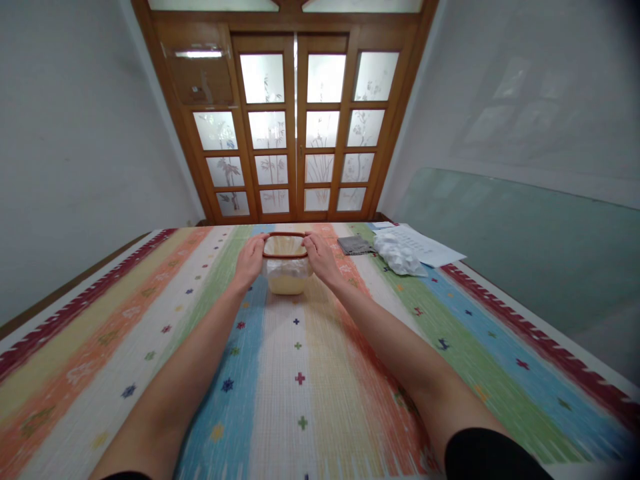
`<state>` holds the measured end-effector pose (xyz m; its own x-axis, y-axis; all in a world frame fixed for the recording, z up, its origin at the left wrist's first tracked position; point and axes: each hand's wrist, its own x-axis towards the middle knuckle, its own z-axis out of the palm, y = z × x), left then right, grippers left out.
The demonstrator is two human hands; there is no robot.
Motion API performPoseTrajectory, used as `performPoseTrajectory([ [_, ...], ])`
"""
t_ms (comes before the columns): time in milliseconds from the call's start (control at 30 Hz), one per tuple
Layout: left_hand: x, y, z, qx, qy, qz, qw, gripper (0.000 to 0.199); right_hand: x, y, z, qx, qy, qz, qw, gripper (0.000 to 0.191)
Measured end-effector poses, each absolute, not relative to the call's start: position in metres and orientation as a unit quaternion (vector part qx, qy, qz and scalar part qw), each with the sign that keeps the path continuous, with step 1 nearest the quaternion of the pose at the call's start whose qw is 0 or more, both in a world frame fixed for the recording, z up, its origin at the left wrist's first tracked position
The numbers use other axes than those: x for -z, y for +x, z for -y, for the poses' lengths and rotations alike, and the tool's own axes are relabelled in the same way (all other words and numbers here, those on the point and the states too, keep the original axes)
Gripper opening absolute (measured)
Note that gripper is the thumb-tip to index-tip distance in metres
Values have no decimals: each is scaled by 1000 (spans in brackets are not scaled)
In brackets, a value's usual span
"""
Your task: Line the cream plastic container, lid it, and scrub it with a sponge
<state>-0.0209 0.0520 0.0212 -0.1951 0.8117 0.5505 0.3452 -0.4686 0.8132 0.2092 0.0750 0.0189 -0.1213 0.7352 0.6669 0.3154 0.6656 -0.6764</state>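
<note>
A small cream trash bin (287, 285) stands on the striped cloth straight ahead of me. Its opening has a brown rim ring (285, 255), and a thin translucent plastic bag (286, 268) lines it and hangs down over the outside. My left hand (250, 259) grips the rim at the left side, fingers closed on it. On the opposite side my right hand (320, 255) holds the rim in the same way. The fingertips are partly hidden by the rim and the bag.
Right of the bin lie a grey folded cloth (355, 245), a crumpled white plastic bag (399, 255) and printed paper sheets (430, 247). A striped tablecloth (300, 360) covers the table. Behind it are wooden doors (295, 127); a pale green panel (510, 233) leans at the right wall.
</note>
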Motion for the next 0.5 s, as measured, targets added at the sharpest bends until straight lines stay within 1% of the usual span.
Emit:
performPoseTrajectory([
  [133, -10, -20, -58, -610, 591, -470, 241, 35, -17, 209, -77, -191, -365, 725, 552, 30],
  [267, -7, -15, -59, -621, 561, -462, 293, 37, -14, 208, -78, -208, -368, 718, 553, 22],
  [367, -7, -12, -57, -621, 560, -451, 311, 38, -12, 207, -79, -211, -370, 705, 567, 23],
  [500, 0, -13, -61, -605, 597, -441, 287, 47, -11, 206, -80, -222, -379, 694, 570, 33],
])
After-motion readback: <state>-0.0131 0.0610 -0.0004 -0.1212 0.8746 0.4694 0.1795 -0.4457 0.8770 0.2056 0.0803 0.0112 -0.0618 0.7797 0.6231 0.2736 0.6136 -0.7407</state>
